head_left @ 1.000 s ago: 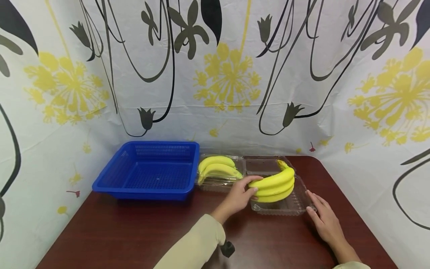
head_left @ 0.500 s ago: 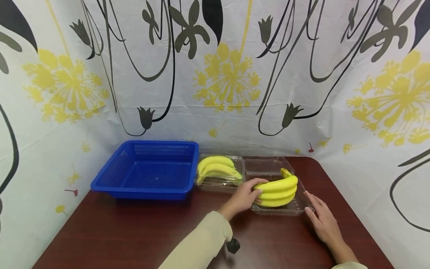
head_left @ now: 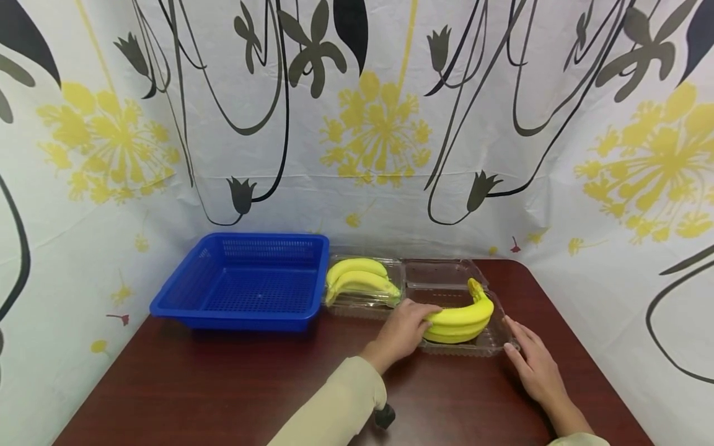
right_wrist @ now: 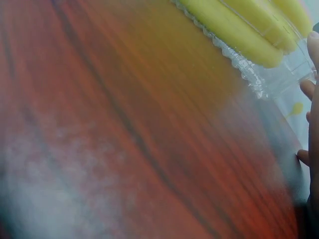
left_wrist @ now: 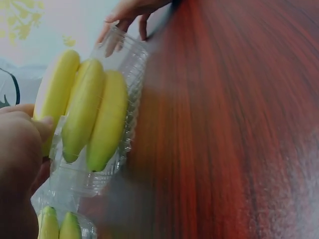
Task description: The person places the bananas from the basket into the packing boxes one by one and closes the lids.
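A bunch of yellow bananas [head_left: 460, 317] lies in the right-hand clear plastic clamshell container [head_left: 499, 337], its stem toward the back right. My left hand [head_left: 403, 328] grips the bunch at its left end. In the left wrist view, the thumb of my left hand [left_wrist: 22, 149] lies against the outer banana, and the tips of the others stand close to the ribbed container wall. My right hand [head_left: 538, 365] touches the container's right rim with fairly straight fingers. The right wrist view catches only part of my right hand [right_wrist: 313, 94] at its edge.
Left of this container, a second clear clamshell [head_left: 398, 272] holds more bananas [head_left: 362, 282]. A blue plastic basket [head_left: 259, 319] stands at the back left. All rest on a dark reddish wooden table [head_left: 223, 384], with a patterned cloth [head_left: 379, 223] hanging behind.
My left hand has moved right and down with the bananas, which now sit lower in the container. The right hand has stayed at the rim.
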{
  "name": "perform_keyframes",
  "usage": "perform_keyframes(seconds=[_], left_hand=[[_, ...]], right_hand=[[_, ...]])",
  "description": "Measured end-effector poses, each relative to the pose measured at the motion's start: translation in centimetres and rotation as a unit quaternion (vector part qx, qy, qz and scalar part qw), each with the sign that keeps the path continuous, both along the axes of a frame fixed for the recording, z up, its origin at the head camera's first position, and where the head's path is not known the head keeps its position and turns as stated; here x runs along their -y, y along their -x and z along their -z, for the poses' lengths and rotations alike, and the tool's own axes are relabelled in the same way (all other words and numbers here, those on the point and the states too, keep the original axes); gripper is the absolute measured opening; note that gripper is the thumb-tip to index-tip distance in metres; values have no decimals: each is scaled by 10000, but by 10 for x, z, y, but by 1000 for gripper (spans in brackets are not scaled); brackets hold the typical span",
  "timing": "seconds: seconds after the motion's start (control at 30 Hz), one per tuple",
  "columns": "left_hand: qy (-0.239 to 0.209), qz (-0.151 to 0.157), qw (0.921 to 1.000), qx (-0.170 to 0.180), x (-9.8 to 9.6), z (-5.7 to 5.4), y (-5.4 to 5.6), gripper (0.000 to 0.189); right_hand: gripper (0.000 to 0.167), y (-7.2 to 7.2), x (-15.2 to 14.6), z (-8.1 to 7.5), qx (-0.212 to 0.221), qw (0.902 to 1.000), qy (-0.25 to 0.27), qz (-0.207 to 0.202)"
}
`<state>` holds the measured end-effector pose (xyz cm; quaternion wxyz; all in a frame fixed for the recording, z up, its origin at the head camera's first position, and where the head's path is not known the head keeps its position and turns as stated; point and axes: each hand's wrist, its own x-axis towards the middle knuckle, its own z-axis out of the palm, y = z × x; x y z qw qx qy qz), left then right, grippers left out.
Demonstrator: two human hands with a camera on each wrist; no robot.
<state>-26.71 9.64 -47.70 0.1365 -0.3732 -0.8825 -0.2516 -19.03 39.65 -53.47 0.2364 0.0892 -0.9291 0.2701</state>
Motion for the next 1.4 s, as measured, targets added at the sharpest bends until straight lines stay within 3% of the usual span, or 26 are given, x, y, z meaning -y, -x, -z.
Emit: perform_keyframes(seconds=[0.13,0.27,0.43,0.6,0.7,0.83,1.0,1.13,1.23,1.33,1.4], left_hand=[[148,-327,9974,-626,0,4,1,33],[203,-622,9940,-877,0,4,2,31],[467,-760,9923,-860,-1,2,4,32],[698,-790,9925,-625,0,1,2,36],[353,-822,9951,-416,2,4,-1,36],[-732,-926,9928,-195,5,12,-9,33],[-1629,-1439,9759,-202,6,22,-19,29],[-2075,-1688,9627,404,4,27,-27,29],[-2635,-1569,9451,1133,2,34,-28,30],[-3394,-1136,9173,1746,2,42,-27,29],[-3775,-803,9012,1974,3,48,-26,29]], right_hand=[[56,0,2,0,-29,10000,-4,-25],[56,1,2,0,-47,10000,1,-42],[56,2,2,0,-58,10000,4,-44],[56,2,2,1,-71,10000,20,-67],[56,2,2,1,-40,10000,15,-82],[56,1,2,0,15,10000,19,-59],[56,1,1,-1,36,10000,29,-62],[56,1,0,0,26,9999,61,-97],[56,1,-1,1,19,9999,89,-121],[56,1,-1,2,6,9998,120,-142],[57,1,0,1,-4,9998,133,-151]])
